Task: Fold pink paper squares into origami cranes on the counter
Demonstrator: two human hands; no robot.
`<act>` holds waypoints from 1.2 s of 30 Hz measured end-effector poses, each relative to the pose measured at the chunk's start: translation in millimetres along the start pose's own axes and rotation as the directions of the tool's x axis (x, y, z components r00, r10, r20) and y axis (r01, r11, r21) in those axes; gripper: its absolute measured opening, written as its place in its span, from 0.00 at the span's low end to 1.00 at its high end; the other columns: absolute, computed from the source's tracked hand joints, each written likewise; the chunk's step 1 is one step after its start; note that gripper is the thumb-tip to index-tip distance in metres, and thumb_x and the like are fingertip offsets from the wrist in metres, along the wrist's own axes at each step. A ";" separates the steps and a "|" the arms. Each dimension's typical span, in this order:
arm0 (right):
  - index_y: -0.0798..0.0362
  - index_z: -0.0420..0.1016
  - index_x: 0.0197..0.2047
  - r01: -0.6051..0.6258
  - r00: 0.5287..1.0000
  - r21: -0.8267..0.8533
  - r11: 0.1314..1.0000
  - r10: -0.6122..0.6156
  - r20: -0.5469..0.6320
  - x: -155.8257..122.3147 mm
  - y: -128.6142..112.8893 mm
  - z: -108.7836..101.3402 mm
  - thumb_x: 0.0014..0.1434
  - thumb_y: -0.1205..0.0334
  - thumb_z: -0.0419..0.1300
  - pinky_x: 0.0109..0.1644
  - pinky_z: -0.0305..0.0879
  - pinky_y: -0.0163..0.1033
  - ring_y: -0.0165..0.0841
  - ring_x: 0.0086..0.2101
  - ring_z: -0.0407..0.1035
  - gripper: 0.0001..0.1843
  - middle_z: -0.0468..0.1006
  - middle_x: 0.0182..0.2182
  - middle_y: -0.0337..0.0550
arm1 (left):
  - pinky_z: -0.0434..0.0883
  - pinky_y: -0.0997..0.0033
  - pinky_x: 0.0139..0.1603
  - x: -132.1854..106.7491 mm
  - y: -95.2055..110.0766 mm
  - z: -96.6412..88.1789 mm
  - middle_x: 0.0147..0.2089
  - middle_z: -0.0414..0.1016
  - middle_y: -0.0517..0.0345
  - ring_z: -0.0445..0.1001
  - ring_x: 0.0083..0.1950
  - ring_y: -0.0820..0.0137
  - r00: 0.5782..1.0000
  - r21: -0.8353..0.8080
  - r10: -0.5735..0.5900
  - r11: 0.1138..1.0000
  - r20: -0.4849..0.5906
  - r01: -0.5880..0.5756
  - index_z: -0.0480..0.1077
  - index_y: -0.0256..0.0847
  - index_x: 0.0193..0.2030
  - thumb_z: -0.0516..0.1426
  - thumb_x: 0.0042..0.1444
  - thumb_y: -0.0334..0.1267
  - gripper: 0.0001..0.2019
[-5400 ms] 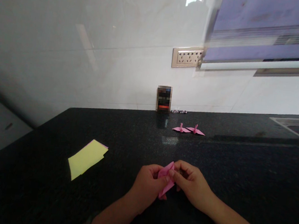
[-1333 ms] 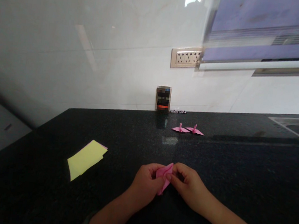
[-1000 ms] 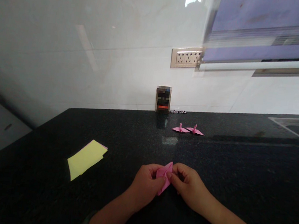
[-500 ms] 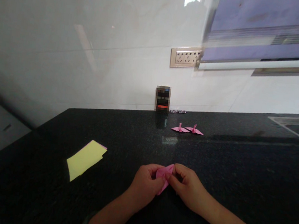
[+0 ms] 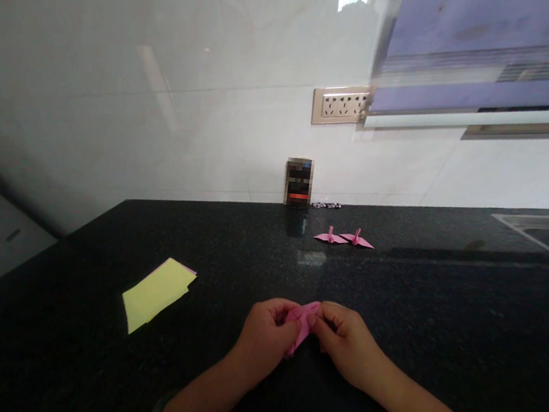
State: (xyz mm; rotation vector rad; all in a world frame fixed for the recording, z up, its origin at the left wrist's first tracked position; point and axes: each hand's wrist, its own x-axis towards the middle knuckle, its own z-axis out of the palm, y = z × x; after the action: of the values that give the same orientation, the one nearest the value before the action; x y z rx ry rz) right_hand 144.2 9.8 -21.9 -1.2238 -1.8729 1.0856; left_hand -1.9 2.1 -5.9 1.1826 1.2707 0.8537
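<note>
Between my two hands is a pink folded paper [image 5: 303, 328], held just above the dark counter. My left hand [image 5: 267, 333] grips its left side, thumb on the near face. At the upper right edge, my right hand [image 5: 344, 338] pinches the paper between thumb and fingers. The fingers behind the paper are partly hidden. Farther back on the counter, two pink paper cranes [image 5: 331, 237] sit side by side with their wings spread.
Yellow paper sheets [image 5: 158, 295] lie in a stack at the left of the black counter [image 5: 229, 254]. A small pixelated box [image 5: 299, 182] stands against the wall, with a patterned strip [image 5: 327, 205] beside it. A sink edge [image 5: 533, 239] shows at the right.
The pink paper's near face has been folded or pressed a little narrower between my fingers. My hands have shifted only slightly; the cranes and yellow sheets are unmoved.
</note>
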 end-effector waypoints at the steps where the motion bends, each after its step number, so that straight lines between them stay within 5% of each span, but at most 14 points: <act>1: 0.53 0.66 0.24 0.003 1.000 -0.003 1.000 -0.003 0.007 -0.2 -0.6 -0.3 0.57 0.64 0.47 0.23 0.56 0.31 0.26 0.21 0.60 0.13 0.65 0.21 0.37 | 0.56 0.79 0.16 0.3 -0.3 -0.4 0.16 0.63 0.64 0.58 0.15 0.79 1.000 0.004 -0.005 1.000 -0.001 0.005 0.68 0.33 0.30 0.53 0.42 0.32 0.07; 12: 0.55 0.69 0.27 0.037 0.993 -0.064 0.997 -0.044 -0.107 2.1 -2.5 1.2 0.53 0.64 0.53 0.26 0.58 0.31 0.28 0.23 0.61 0.07 0.67 0.22 0.38 | 0.56 0.80 0.13 -0.6 0.1 0.2 0.16 0.63 0.63 0.58 0.13 0.79 0.998 0.059 -0.068 0.996 0.017 0.067 0.67 0.33 0.28 0.54 0.45 0.39 0.09; 31: 0.54 0.63 0.23 -0.044 0.994 0.045 0.998 0.049 -0.098 1.1 -7.4 -5.2 0.60 0.58 0.41 0.24 0.56 0.31 0.27 0.20 0.60 0.19 0.62 0.17 0.35 | 0.57 0.80 0.13 0.5 -4.9 -3.0 0.17 0.65 0.62 0.59 0.14 0.79 0.997 0.064 -0.073 0.995 0.008 0.072 0.67 0.34 0.29 0.53 0.45 0.36 0.07; 36: 0.54 0.65 0.24 0.012 0.997 -0.021 1.000 -0.014 -0.072 1.3 -4.4 -0.8 0.55 0.59 0.51 0.26 0.56 0.31 0.28 0.23 0.60 0.11 0.65 0.21 0.37 | 0.58 0.80 0.15 0.4 -3.4 -2.8 0.19 0.65 0.62 0.60 0.16 0.79 0.999 -0.030 -0.035 0.999 0.038 0.036 0.66 0.34 0.31 0.53 0.45 0.35 0.07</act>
State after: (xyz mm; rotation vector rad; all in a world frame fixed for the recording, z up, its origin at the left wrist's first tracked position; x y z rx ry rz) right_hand 142.6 10.3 -17.6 -1.2443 -1.8391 1.0042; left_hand -5.1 2.2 -9.0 1.1438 1.2404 0.8187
